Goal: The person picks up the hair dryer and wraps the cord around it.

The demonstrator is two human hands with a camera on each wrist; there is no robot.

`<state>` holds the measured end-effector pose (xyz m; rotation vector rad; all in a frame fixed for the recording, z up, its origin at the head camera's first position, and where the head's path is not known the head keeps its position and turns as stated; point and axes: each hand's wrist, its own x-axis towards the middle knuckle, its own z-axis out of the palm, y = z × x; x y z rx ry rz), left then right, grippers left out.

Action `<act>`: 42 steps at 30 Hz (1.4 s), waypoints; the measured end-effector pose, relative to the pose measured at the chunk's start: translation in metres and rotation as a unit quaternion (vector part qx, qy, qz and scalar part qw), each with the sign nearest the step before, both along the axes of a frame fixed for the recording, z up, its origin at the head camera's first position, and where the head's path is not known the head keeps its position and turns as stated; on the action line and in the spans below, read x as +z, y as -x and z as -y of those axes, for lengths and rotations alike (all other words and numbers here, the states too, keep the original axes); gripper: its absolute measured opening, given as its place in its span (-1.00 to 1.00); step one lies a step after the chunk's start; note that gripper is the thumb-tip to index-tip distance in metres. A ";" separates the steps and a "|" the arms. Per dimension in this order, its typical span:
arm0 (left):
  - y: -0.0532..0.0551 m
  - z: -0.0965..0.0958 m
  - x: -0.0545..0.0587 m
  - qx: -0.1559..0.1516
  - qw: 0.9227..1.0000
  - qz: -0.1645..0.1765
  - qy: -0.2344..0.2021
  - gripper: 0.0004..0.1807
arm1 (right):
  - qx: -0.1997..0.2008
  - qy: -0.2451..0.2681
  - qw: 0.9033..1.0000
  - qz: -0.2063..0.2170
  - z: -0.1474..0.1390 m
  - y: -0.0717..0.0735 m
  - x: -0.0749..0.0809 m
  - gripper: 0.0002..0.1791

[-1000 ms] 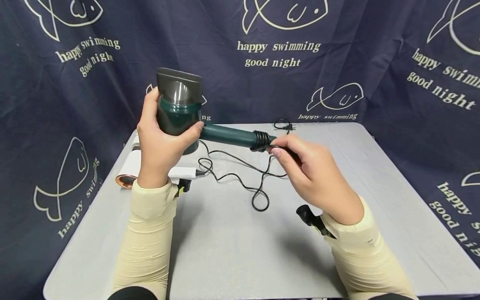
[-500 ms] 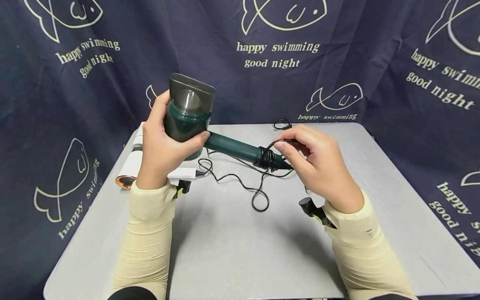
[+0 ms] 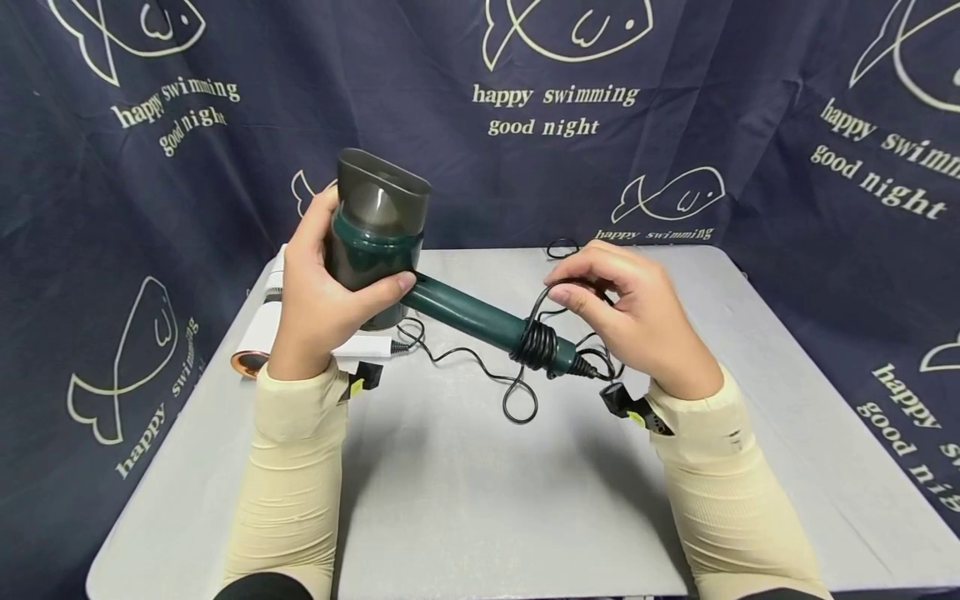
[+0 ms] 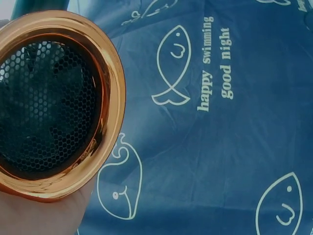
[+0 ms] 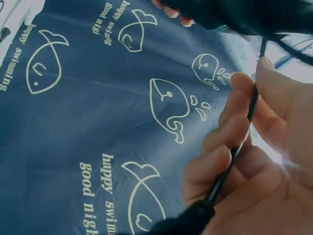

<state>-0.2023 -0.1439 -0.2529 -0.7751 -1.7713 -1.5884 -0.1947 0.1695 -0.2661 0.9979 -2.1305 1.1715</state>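
Observation:
My left hand grips the barrel of a dark green hair dryer, held up over the table with its smoky nozzle on top. The handle slopes down to the right. Several turns of black cord are wound round the handle's lower end. Between thumb and fingertips my right hand pinches the cord, above and right of the coil. In the left wrist view the dryer's copper-rimmed mesh grille fills the left side. The right wrist view shows the cord running across the curled fingers.
A white hair dryer with a copper ring lies at the left of the table, partly hidden behind my left hand. Its black cord trails across the middle. A loop of cord sits at the back edge, before a dark blue printed curtain.
The green dryer has shifted slightly right, its handle tilting further down. The right hand has come away from the handle end with the cord, and its fingertips now sit above the coil.

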 end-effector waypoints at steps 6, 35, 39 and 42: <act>-0.001 0.000 0.000 -0.015 0.999 -0.003 -0.028 -0.22 | 0.034 0.002 0.998 0.052 -0.002 0.016 -0.016 -0.79; 0.000 -0.004 0.004 0.083 0.986 -0.020 -0.144 -0.31 | 0.018 -0.122 0.986 0.112 0.038 0.005 -0.033 -0.90; 0.002 -0.004 0.004 0.097 0.982 -0.026 -0.160 -0.30 | 0.005 -0.152 0.983 0.099 0.040 0.001 -0.032 -0.81; 0.003 -0.004 0.005 0.104 0.979 -0.024 -0.172 -0.29 | 0.004 -0.167 0.982 0.088 0.041 -0.004 -0.031 -0.76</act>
